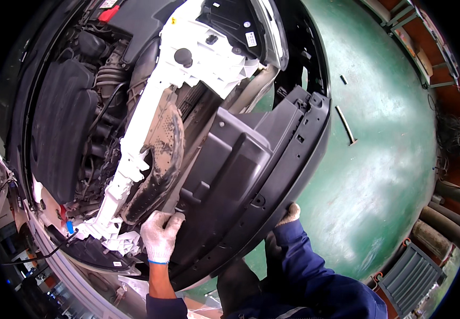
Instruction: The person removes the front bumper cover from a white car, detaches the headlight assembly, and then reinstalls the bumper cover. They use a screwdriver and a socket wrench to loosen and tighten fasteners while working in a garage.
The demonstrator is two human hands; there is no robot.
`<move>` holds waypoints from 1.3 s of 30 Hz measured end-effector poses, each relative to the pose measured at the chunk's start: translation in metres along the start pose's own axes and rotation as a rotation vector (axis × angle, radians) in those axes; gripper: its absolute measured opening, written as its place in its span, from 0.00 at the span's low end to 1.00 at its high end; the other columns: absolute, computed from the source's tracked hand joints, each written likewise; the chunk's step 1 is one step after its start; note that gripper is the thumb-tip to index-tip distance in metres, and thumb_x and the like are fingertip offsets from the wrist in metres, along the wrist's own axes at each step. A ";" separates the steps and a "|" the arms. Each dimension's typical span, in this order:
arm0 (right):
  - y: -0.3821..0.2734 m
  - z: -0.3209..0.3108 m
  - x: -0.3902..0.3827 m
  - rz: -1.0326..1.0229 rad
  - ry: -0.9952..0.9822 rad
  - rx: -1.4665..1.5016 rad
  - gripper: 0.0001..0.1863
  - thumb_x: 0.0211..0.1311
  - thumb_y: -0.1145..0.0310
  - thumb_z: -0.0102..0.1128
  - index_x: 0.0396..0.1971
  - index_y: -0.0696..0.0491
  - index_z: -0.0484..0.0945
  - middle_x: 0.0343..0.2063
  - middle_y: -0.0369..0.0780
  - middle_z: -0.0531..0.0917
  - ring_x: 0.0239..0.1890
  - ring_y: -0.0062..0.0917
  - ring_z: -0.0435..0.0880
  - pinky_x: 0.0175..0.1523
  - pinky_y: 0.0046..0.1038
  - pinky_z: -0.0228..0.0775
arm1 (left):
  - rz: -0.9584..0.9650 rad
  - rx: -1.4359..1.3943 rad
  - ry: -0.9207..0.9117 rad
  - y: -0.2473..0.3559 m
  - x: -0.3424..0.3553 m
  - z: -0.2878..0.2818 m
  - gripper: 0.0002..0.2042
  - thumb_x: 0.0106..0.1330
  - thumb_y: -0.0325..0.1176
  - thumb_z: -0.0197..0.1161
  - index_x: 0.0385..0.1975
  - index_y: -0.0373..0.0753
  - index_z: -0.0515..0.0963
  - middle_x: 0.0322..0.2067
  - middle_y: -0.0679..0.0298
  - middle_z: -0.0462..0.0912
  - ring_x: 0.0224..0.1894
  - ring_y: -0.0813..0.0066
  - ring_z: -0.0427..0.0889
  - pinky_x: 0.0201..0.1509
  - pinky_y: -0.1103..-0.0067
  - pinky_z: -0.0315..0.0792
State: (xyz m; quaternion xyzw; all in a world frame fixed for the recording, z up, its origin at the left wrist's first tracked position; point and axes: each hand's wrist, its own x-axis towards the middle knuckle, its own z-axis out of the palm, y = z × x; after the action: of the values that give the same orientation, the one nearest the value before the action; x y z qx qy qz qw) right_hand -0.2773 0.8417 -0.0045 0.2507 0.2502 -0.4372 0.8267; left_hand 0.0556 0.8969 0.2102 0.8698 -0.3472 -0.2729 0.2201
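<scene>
The black plastic undertray panel [251, 165] is large, ribbed and moulded, with clip slots along its curved outer rim. It hangs at the car's open front, beside the white radiator support [187, 69], its long axis running from lower left to upper right. The gloved left hand [160, 235] presses its inner face, fingers loosely curled. The gloved right hand [289, 214] hooks the outer rim, its fingers hidden behind it.

left hand [160, 235]: white knit glove, blue cuff | right hand [290, 213]: white knit glove | sleeves: dark blue
</scene>
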 end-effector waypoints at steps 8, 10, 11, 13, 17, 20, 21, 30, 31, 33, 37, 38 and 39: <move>-0.053 -0.057 -0.053 -0.121 -0.157 -0.234 0.44 0.47 0.54 0.82 0.64 0.56 0.75 0.63 0.48 0.78 0.64 0.50 0.76 0.70 0.59 0.69 | 0.081 0.003 -0.021 0.009 -0.050 0.036 0.12 0.55 0.38 0.78 0.26 0.37 0.84 0.24 0.57 0.82 0.27 0.57 0.83 0.32 0.68 0.74; -0.067 -0.072 -0.070 -0.161 -0.111 -0.271 0.43 0.48 0.53 0.80 0.64 0.54 0.75 0.63 0.47 0.79 0.65 0.48 0.76 0.71 0.56 0.68 | 0.117 0.015 -0.020 0.013 -0.066 0.043 0.12 0.55 0.38 0.78 0.24 0.37 0.84 0.23 0.57 0.81 0.26 0.56 0.82 0.31 0.67 0.73; -0.074 -0.078 -0.077 -0.113 -0.110 -0.280 0.44 0.47 0.53 0.80 0.65 0.55 0.74 0.63 0.47 0.79 0.64 0.48 0.77 0.71 0.56 0.68 | 0.094 0.048 -0.035 0.014 -0.075 0.046 0.12 0.54 0.38 0.79 0.23 0.37 0.83 0.23 0.57 0.81 0.26 0.55 0.81 0.31 0.67 0.73; -0.086 -0.087 -0.087 -0.171 -0.202 -0.289 0.42 0.47 0.54 0.80 0.63 0.55 0.75 0.62 0.47 0.79 0.63 0.47 0.77 0.71 0.54 0.69 | 0.242 0.006 0.012 0.008 -0.089 0.053 0.13 0.53 0.40 0.79 0.23 0.40 0.82 0.22 0.59 0.80 0.25 0.56 0.81 0.29 0.65 0.73; -0.094 -0.085 -0.099 -0.317 0.199 -0.511 0.37 0.56 0.52 0.66 0.63 0.57 0.75 0.63 0.48 0.78 0.64 0.46 0.76 0.71 0.54 0.68 | 0.294 0.196 0.081 -0.024 -0.130 0.070 0.21 0.60 0.55 0.71 0.20 0.42 0.81 0.22 0.60 0.79 0.24 0.58 0.82 0.26 0.65 0.73; -0.081 -0.066 -0.110 -0.345 0.419 -0.880 0.36 0.64 0.48 0.52 0.65 0.58 0.74 0.63 0.49 0.78 0.65 0.46 0.76 0.71 0.55 0.66 | 0.235 0.081 0.181 -0.042 -0.156 0.078 0.21 0.63 0.56 0.65 0.23 0.41 0.81 0.24 0.60 0.81 0.28 0.57 0.84 0.32 0.62 0.76; -0.072 -0.064 -0.116 -0.309 0.438 -0.887 0.36 0.66 0.47 0.48 0.65 0.58 0.73 0.63 0.49 0.77 0.65 0.46 0.75 0.71 0.56 0.65 | 0.160 0.128 0.053 -0.044 -0.165 0.079 0.21 0.62 0.55 0.66 0.24 0.41 0.83 0.26 0.59 0.83 0.30 0.57 0.86 0.33 0.63 0.77; 0.018 -0.044 -0.125 -0.020 0.233 -1.122 0.36 0.61 0.49 0.53 0.65 0.58 0.75 0.65 0.50 0.76 0.67 0.47 0.74 0.73 0.56 0.64 | 0.106 0.171 -0.011 -0.070 -0.233 0.074 0.21 0.61 0.55 0.66 0.22 0.42 0.87 0.19 0.62 0.84 0.27 0.61 0.85 0.33 0.64 0.77; 0.031 -0.045 -0.124 0.036 0.200 -1.169 0.36 0.61 0.50 0.53 0.65 0.58 0.75 0.65 0.49 0.76 0.67 0.47 0.74 0.73 0.55 0.64 | 0.120 0.184 0.031 -0.073 -0.247 0.075 0.21 0.58 0.57 0.66 0.22 0.42 0.87 0.20 0.62 0.84 0.26 0.61 0.85 0.32 0.63 0.77; 0.056 -0.048 -0.119 0.171 0.131 -1.244 0.36 0.60 0.51 0.54 0.64 0.57 0.75 0.65 0.49 0.76 0.67 0.47 0.74 0.72 0.55 0.64 | 0.129 0.180 0.094 -0.074 -0.267 0.076 0.22 0.56 0.58 0.67 0.22 0.43 0.88 0.20 0.62 0.85 0.26 0.60 0.85 0.32 0.63 0.78; 0.104 -0.038 -0.115 0.395 0.005 -1.346 0.35 0.60 0.53 0.55 0.64 0.57 0.76 0.65 0.49 0.76 0.66 0.46 0.74 0.72 0.54 0.65 | 0.031 0.185 0.037 -0.065 -0.305 0.067 0.22 0.54 0.60 0.68 0.30 0.45 0.91 0.28 0.60 0.89 0.35 0.59 0.89 0.40 0.62 0.81; 0.116 -0.036 -0.117 0.437 -0.041 -1.361 0.35 0.59 0.53 0.55 0.64 0.57 0.76 0.65 0.49 0.77 0.66 0.46 0.74 0.72 0.54 0.65 | 0.030 0.193 0.062 -0.062 -0.317 0.065 0.23 0.54 0.60 0.68 0.30 0.45 0.91 0.28 0.60 0.89 0.35 0.59 0.89 0.39 0.62 0.81; 0.126 -0.034 -0.122 0.486 -0.088 -1.372 0.35 0.59 0.54 0.56 0.64 0.57 0.76 0.64 0.49 0.77 0.66 0.46 0.74 0.72 0.54 0.65 | 0.007 0.208 0.056 -0.059 -0.331 0.062 0.23 0.54 0.60 0.68 0.30 0.45 0.91 0.28 0.60 0.89 0.35 0.58 0.89 0.39 0.62 0.81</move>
State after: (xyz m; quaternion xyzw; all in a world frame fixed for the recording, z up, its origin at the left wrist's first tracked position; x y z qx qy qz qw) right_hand -0.2368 0.9982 0.0716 -0.2930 0.3718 0.0043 0.8808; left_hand -0.1572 1.1636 0.2366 0.8941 -0.3702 -0.2104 0.1390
